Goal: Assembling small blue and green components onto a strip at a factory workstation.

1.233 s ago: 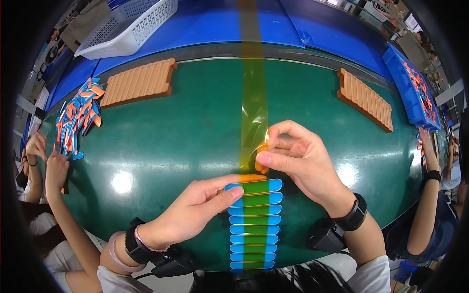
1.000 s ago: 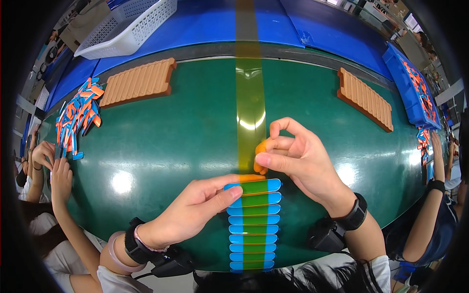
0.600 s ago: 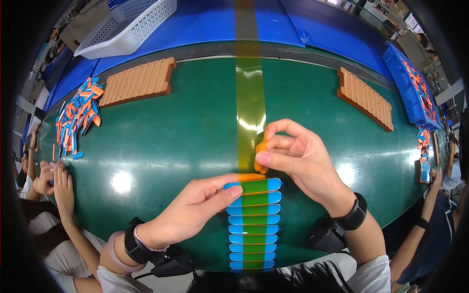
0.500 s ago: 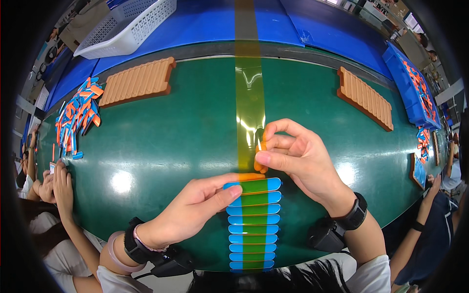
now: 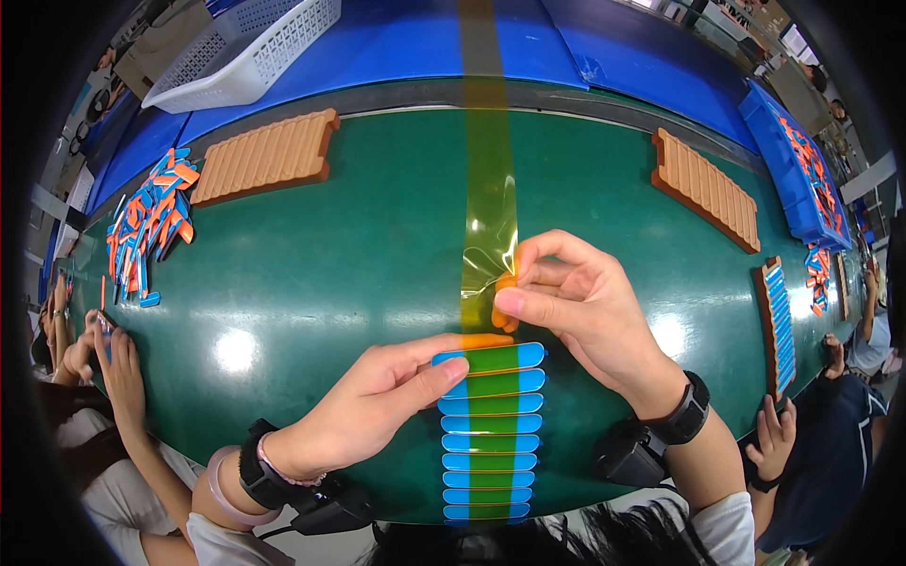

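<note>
A row of blue nail files with rounded ends lies crosswise in front of me, one below another. A band of clear yellow tape covers their middles and stretches away toward the far side. My left hand holds the farthest nail file, thumb on its left end and forefinger along its back edge beneath the tape. To the right, my right hand pinches the tape's right edge between thumb and fingers, just beyond the row. The tape creases there, and some fingertips show orange through it.
Ridged brown trays stand at far left and far right. Loose orange and blue files lie piled at left. A blue bin, a filled tray and co-workers' hands are at right. A white basket stands at back left.
The tape has shifted slightly to the right and creases near my right hand. My left hand stays put. At right, a co-worker's hand and the filled tray have moved nearer.
</note>
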### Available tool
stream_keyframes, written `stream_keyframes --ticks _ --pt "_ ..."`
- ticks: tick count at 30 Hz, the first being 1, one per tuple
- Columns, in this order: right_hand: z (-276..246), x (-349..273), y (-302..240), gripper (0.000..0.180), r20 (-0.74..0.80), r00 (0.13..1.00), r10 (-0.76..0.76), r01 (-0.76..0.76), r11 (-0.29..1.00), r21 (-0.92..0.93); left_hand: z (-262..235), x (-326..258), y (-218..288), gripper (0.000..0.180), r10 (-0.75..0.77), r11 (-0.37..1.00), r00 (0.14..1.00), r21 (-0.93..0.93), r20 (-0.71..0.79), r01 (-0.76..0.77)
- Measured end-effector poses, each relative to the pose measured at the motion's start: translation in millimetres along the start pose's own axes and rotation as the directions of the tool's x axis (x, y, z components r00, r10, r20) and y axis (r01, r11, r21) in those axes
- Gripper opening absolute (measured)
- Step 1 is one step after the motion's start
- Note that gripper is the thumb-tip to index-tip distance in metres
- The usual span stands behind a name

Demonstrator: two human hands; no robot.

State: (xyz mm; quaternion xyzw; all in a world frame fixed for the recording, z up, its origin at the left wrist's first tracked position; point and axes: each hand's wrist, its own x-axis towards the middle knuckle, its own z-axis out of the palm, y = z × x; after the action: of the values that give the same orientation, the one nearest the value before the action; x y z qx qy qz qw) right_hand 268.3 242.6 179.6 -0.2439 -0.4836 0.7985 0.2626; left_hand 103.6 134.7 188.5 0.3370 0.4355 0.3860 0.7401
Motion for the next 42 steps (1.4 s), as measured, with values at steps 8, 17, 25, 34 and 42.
stream_keyframes --ticks 8,17,25,34,42 --pt "-2 1 0 0.02 0.023 1.0 -0.011 0.011 1.0 0.017 0 -1 -3 0.035 0.039 0.999 0.999 -0.012 -0.012 -0.039" --pt "7 -2 -1 0.013 -0.098 0.993 0.064 -0.07 0.996 -0.057 -4 -2 -7 0.034 0.055 0.996 0.998 -0.069 0.022 -0.053" --pt "60 -88 -17 0.052 0.006 0.873 -0.487 0.173 0.298 -0.939 -3 0 -1 0.032 0.055 0.99 0.998 -0.128 -0.003 -0.055" --pt "-53 -235 22 0.097 -0.551 0.42 -0.721 -0.485 0.335 -0.808 4 1 -7 0.029 0.138 0.979 0.989 -0.145 -0.049 -0.143" --pt "-81 -227 13 0.096 -0.524 0.567 -0.635 -0.215 0.5 -0.839 5 -8 -11 0.023 0.091 0.943 0.989 -0.308 -0.116 -0.123"
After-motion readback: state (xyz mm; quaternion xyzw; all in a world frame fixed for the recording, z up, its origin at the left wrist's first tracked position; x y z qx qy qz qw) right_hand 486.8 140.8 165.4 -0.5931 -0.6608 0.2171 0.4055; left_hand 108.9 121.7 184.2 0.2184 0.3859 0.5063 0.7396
